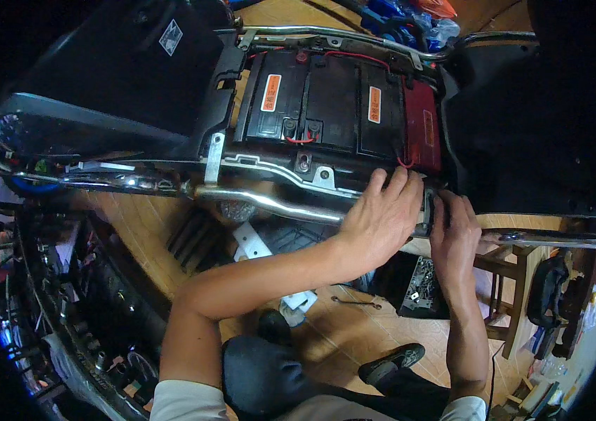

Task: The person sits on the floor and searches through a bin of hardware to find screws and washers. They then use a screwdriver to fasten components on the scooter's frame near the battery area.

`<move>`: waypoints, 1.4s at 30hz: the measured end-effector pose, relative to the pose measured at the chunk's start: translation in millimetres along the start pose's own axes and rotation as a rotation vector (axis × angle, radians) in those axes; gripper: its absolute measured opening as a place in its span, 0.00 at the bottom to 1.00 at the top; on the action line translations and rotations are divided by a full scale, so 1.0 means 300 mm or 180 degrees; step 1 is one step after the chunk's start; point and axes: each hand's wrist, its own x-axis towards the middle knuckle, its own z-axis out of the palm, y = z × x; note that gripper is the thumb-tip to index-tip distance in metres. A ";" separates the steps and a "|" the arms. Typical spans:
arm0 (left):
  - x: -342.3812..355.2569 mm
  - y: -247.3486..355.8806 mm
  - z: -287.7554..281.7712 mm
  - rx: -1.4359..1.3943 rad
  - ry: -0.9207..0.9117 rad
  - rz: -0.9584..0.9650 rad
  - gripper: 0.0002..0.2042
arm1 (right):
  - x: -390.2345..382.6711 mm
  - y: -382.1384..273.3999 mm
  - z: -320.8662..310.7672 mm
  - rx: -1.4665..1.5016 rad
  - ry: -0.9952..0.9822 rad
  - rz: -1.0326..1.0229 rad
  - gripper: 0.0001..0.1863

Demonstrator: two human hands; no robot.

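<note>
Several black batteries [340,98] lie side by side in a vehicle's metal frame, and a dark red battery [422,126] sits at their right end. Short red wires link some terminals. My left hand [382,217] reaches over the chrome frame tube [277,202], its fingers extended close to the red battery's near edge; its thumb is hidden. Right beside it, my right hand [454,235] has its fingers curled at the frame's near right corner, next to a small metal bracket [425,207]. Whatever lies under those fingertips is hidden.
Black plastic panels [136,70] flank the battery bay. Below, on the tiled floor, are a wrench [356,302], a black tray of small metal parts [421,288] and white pieces [251,242]. A wooden stool [512,302] stands at right; dark machinery [94,302] fills the left.
</note>
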 end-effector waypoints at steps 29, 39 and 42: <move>-0.071 0.041 -0.039 -0.0383 0.0234 -0.0082 0.33 | 0.003 0.056 -0.025 0.0268 -0.0146 0.0124 0.08; 0.075 0.017 -0.037 -0.0264 -0.0294 -0.0106 0.42 | 0.009 0.054 -0.033 0.0285 -0.0178 0.0073 0.08; 0.083 0.030 -0.035 -0.0306 -0.0311 -0.0135 0.41 | 0.017 0.052 -0.031 0.0353 -0.0187 0.0213 0.07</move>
